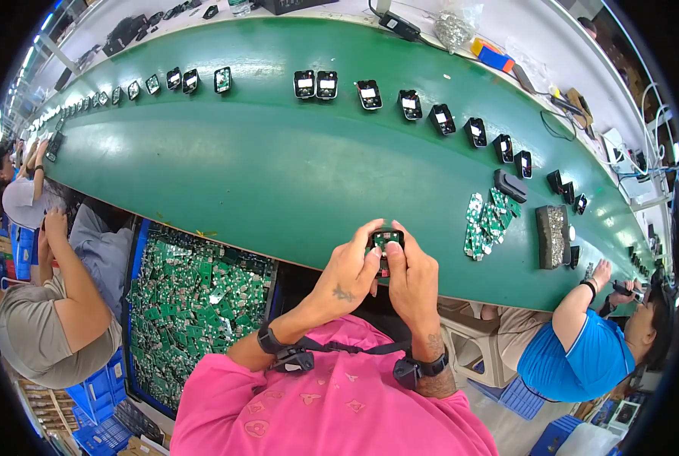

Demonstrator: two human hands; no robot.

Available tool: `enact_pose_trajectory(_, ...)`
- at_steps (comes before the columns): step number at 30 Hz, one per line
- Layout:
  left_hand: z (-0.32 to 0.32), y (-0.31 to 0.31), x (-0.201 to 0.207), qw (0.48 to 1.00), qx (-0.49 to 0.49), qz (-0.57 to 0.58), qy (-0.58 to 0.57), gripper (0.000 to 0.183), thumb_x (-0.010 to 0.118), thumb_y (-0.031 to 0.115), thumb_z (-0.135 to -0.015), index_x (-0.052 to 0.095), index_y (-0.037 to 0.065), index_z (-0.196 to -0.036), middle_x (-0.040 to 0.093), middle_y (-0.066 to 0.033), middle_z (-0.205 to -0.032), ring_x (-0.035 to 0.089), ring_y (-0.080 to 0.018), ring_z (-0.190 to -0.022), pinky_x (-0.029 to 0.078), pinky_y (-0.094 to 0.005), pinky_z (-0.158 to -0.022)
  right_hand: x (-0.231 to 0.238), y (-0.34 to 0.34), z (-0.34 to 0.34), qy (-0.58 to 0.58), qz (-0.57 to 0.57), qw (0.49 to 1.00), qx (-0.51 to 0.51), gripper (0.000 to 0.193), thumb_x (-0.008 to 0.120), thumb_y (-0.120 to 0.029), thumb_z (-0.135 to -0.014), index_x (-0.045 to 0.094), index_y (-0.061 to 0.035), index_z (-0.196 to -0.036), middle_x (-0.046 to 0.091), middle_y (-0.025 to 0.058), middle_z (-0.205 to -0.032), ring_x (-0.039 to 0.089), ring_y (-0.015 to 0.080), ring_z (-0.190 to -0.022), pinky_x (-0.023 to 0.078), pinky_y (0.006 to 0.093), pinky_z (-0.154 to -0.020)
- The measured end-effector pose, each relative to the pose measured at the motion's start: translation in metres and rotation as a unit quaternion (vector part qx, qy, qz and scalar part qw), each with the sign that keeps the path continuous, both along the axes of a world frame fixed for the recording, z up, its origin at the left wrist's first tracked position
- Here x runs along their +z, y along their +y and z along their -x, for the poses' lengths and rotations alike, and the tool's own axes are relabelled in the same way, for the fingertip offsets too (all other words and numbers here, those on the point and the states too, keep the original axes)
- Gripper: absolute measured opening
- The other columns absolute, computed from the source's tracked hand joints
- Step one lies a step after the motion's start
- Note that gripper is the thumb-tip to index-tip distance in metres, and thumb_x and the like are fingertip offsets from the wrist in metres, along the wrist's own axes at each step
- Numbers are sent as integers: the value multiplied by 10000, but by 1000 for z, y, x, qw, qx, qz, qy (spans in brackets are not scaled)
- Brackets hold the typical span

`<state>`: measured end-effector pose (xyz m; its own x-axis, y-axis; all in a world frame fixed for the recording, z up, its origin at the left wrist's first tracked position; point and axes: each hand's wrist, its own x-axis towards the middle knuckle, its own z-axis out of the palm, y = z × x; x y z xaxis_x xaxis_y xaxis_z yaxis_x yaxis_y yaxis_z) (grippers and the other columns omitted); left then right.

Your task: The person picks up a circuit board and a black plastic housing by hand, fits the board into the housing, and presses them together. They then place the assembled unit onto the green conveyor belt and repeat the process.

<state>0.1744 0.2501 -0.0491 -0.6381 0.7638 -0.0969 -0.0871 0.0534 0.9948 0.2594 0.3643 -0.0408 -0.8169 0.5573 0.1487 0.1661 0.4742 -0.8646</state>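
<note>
Near the front edge of the bench, my left hand (345,267) and my right hand (415,272) both grip a small black housing with a green circuit board inside (385,242). Both thumbs press on the board's face from either side, and my fingers wrap round the housing's sides. Its underside is hidden by my hands. To the right of my hands lies a loose pile of green circuit boards (493,220). Beyond that pile is a dark oblong case (510,185). A dark block topped with small shiny bits (553,237) stands farther right.
A curved row of black housings (369,94) runs along the far side of the green bench (278,167). A blue-rimmed bin of circuit boards (195,304) stands at my left. Seated co-workers (586,334) flank me. A cabled black adapter (400,26) lies at the back.
</note>
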Motion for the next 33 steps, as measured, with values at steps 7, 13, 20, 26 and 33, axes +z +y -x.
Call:
enact_pose_trajectory(7,28,-6,-8,992,51,14,117,398,432,138,-1015,451,-29,-1376,626,-107,-800,609,-157,-535,501,-313,-525,-40,-4,40,84,43,995,20,365,518,-166,-1016,594,24,-1318,706,207,-927,707,284,-786,539,374,-714)
enact_pose_trajectory(13,146,-5,-36,980,72,64,172,358,428,117,-996,488,-7,-1327,635,-114,-813,638,-170,-512,514,-303,-459,-43,2,110,-50,-6,998,23,403,623,-190,-966,582,38,-1295,670,183,-795,652,329,-700,506,413,-663)
enact_pose_trajectory(20,366,15,-63,940,247,95,216,477,471,69,-961,441,-42,-1425,690,-228,-886,699,-252,-565,555,-369,-493,-81,-1,109,53,-204,976,58,275,669,-186,-913,655,12,-1104,641,128,-799,639,313,-706,521,413,-671)
enact_pose_trajectory(26,412,20,-70,749,241,213,579,507,577,96,-815,581,3,-1313,609,-254,-1287,599,-437,-1114,487,-497,-954,-56,7,73,50,-75,996,9,146,682,-99,-889,683,-8,-1002,647,138,-812,628,291,-683,501,382,-638)
enact_pose_trajectory(33,371,60,-45,776,-12,270,570,926,747,218,-717,335,-14,-1513,398,-275,-1522,479,-405,-1339,401,-428,-1106,-68,111,-53,-3,-238,936,-258,148,692,-86,-879,689,6,-993,634,134,-829,615,297,-712,496,375,-665)
